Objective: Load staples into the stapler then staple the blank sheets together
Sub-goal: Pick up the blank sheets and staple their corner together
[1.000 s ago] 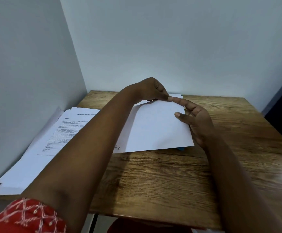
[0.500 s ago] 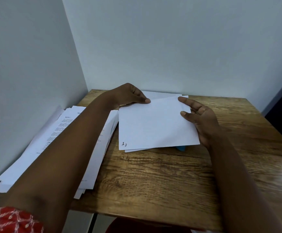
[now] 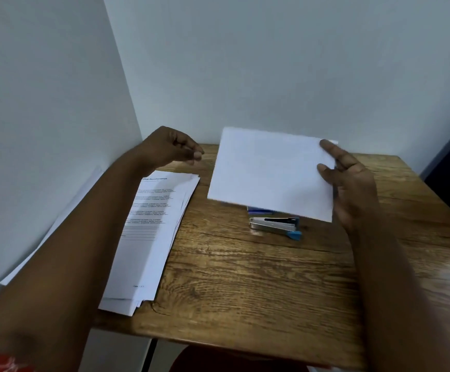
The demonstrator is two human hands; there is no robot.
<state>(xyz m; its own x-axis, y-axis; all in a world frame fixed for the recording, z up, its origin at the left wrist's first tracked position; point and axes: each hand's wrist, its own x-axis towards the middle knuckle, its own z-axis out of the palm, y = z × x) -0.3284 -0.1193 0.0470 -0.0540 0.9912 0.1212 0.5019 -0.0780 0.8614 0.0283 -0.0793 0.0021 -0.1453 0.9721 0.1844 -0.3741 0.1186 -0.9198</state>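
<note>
Right hand lifts the blank sheets clear of the table while the left hand hangs free.

The right hand (image 3: 350, 183) grips the blank sheets (image 3: 269, 173) by their 3 o'clock edge, thumb on the front and fingers behind, holding them tilted above the wooden table (image 3: 245, 277). Just below their lower edge, at 6 o'clock of them, the stapler (image 3: 275, 225) lies on the table, silver with a blue end, touching a small blue box (image 3: 258, 210) half hidden by the sheets; its label is unreadable. The left hand (image 3: 170, 146) hovers at 9 o'clock of the sheets, fingers loosely curled, holding nothing. Beneath that arm lies a stack of printed pages (image 3: 151, 232); the top heading ends in "Documentation", the rest too blurred to read.
</note>
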